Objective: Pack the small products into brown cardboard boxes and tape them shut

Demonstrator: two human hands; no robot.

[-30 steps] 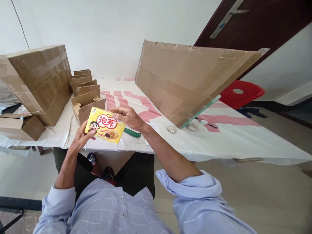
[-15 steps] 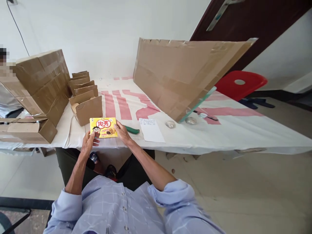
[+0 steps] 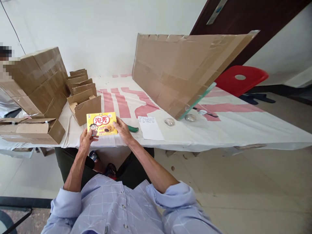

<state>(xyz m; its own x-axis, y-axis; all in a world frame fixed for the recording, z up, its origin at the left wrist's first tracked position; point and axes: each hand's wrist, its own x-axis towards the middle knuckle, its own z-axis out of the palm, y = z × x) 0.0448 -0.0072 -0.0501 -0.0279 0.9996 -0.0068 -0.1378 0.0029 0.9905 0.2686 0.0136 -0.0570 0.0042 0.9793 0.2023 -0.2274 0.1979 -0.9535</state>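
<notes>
Yellow snack box (image 3: pixel 101 123) is gripped at both ends, left hand (image 3: pixel 85 140) and right hand (image 3: pixel 122 127) fingers clamped on it, just before the open carton (image 3: pixel 85 107); packing appears pending.

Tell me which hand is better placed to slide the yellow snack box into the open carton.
Left, probably. The left hand grips the yellow snack box on the side nearest the open carton; the right hand holds the far edge.
</notes>
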